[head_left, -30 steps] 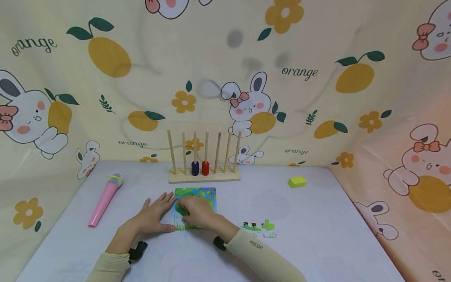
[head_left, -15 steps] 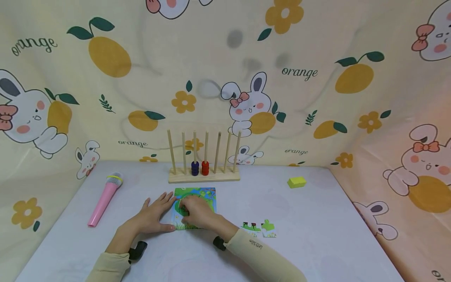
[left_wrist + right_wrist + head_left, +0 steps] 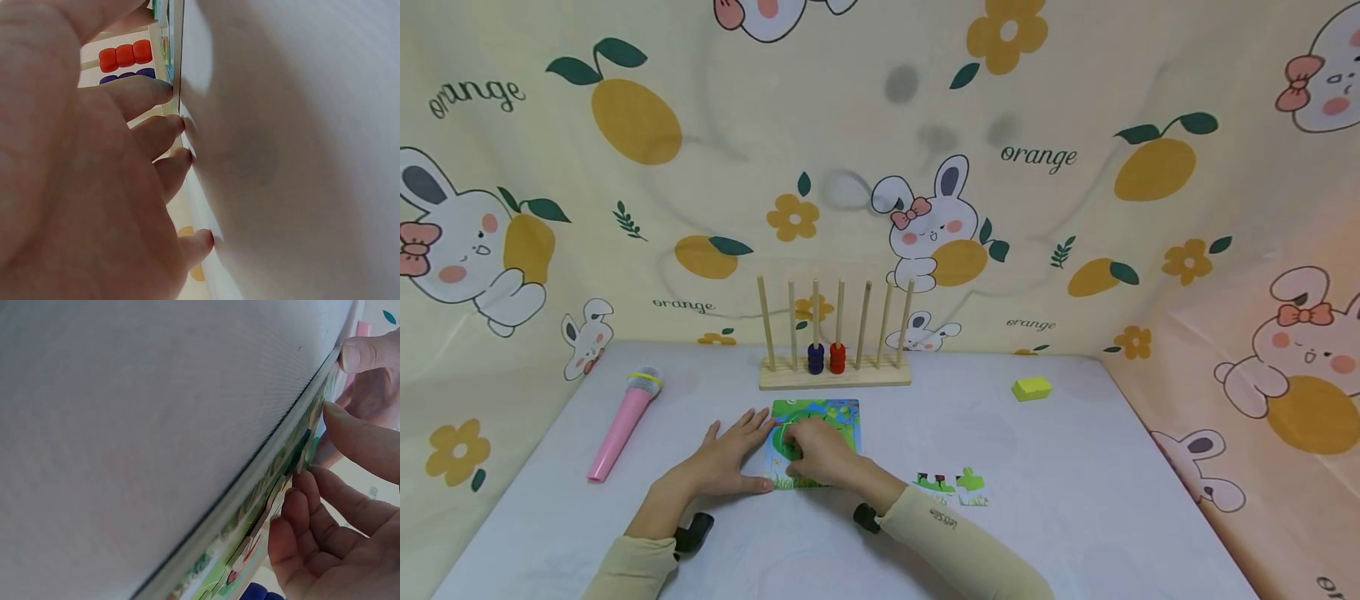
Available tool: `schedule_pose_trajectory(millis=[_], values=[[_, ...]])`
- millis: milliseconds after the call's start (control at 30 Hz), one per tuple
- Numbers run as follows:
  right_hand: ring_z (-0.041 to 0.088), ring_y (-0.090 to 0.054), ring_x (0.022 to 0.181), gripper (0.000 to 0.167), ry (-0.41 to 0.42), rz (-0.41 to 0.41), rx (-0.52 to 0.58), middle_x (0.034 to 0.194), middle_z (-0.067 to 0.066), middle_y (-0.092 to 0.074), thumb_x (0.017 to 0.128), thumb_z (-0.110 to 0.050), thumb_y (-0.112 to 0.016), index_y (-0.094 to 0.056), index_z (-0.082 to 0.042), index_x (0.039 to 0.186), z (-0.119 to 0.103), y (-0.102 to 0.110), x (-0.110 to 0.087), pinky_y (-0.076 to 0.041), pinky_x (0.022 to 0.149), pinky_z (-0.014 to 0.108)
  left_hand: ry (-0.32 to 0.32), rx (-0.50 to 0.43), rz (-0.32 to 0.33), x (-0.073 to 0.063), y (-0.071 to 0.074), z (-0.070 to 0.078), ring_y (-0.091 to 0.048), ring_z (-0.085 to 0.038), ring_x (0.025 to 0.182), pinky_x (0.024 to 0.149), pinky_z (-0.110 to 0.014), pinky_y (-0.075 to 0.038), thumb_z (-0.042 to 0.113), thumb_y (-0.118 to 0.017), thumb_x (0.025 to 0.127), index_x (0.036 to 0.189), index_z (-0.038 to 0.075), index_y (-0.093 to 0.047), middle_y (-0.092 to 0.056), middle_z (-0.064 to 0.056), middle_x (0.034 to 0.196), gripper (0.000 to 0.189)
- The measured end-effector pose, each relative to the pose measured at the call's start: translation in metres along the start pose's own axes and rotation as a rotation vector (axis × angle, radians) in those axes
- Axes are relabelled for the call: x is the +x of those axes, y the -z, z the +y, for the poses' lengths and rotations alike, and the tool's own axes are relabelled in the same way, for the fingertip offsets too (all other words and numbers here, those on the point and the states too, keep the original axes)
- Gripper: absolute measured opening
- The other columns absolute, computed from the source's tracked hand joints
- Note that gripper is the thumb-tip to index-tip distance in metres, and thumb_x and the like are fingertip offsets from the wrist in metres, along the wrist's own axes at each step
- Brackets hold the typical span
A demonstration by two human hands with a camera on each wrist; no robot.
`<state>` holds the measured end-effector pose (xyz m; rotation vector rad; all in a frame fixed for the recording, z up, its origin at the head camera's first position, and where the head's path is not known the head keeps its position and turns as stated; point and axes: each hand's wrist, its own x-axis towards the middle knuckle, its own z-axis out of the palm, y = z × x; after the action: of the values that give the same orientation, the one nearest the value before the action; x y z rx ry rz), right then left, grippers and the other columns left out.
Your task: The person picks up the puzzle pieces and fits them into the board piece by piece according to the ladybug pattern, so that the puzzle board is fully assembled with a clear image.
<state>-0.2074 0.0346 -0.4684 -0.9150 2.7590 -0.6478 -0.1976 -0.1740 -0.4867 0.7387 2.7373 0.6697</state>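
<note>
A square picture puzzle board (image 3: 848, 417) in green and blue lies flat mid-table. My left hand (image 3: 726, 458) rests beside it with fingers spread, fingertips and thumb against its left edge. Bent over the board's middle is my right hand (image 3: 820, 450), its index finger and thumb pinching a green puzzle piece (image 3: 305, 453) that stands slightly tilted from the board in the right wrist view; the fingers hide most of it from the head view. To the right lie two loose puzzle pieces, one with dark red-brown parts (image 3: 936, 483) and one plain green with a white base (image 3: 972, 486).
Behind the board stands a wooden peg rack (image 3: 835, 380) with dark blue beads (image 3: 816, 359) and red beads (image 3: 837, 358) on two of its pegs. A pink toy microphone (image 3: 622, 429) lies at the left, a yellow block (image 3: 1032, 388) at the back right.
A pale piece edge by my right index finger shows more plainly than a second ago, with a small shift of the fingers. My left hand stays put.
</note>
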Motion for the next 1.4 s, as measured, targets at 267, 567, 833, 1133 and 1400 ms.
schedule_pose_trajectory(millis=[267, 567, 833, 1133, 1400], values=[[0.005, -0.05, 0.073, 0.034, 0.0, -0.004, -0.007, 0.081, -0.003, -0.064, 0.079, -0.016, -0.086, -0.074, -0.004, 0.108, 0.001, -0.002, 0.0, -0.044, 0.068, 0.018, 0.003, -0.005, -0.004, 0.0, 0.0, 0.001, -0.016, -0.046, 0.148, 0.105, -0.08, -0.003, 0.052, -0.079, 0.079, 0.153, 0.001, -0.035, -0.025, -0.022, 0.161, 0.101], [0.006, -0.05, 0.074, 0.031, 0.001, 0.01, -0.042, 0.079, -0.004, -0.064, 0.078, -0.017, -0.087, -0.076, -0.004, 0.104, -0.002, -0.001, 0.0, -0.043, 0.069, 0.019, 0.005, -0.005, 0.0, 0.001, 0.0, 0.0, -0.016, -0.046, 0.148, 0.105, -0.08, -0.004, 0.053, -0.079, 0.078, 0.153, 0.001, -0.035, -0.025, -0.022, 0.161, 0.102], [0.005, -0.048, 0.072, 0.032, 0.027, 0.007, -0.053, 0.078, -0.005, -0.062, 0.078, -0.018, -0.087, -0.076, -0.005, 0.105, -0.001, 0.0, -0.001, -0.041, 0.067, 0.018, 0.006, -0.005, -0.002, 0.001, 0.0, 0.0, -0.016, -0.046, 0.148, 0.105, -0.08, -0.003, 0.053, -0.079, 0.078, 0.154, 0.002, -0.035, -0.025, -0.022, 0.161, 0.101], [0.011, -0.058, 0.098, 0.041, 0.076, 0.012, -0.279, 0.106, 0.0, -0.065, 0.086, -0.037, -0.079, -0.072, -0.011, 0.117, -0.006, 0.002, -0.015, -0.049, 0.083, 0.024, 0.006, -0.002, 0.007, 0.001, -0.001, -0.001, -0.016, -0.046, 0.148, 0.105, -0.08, -0.004, 0.054, -0.079, 0.078, 0.153, 0.002, -0.036, -0.025, -0.022, 0.161, 0.101], [0.022, -0.025, 0.149, 0.078, 0.113, -0.24, -0.488, 0.164, 0.006, -0.025, 0.09, -0.062, -0.06, -0.045, -0.015, 0.15, -0.02, 0.0, -0.046, -0.031, 0.115, 0.05, 0.013, 0.018, 0.003, 0.001, -0.002, -0.002, -0.016, -0.046, 0.148, 0.106, -0.079, -0.004, 0.056, -0.077, 0.079, 0.154, 0.003, -0.035, -0.024, -0.022, 0.161, 0.102]])
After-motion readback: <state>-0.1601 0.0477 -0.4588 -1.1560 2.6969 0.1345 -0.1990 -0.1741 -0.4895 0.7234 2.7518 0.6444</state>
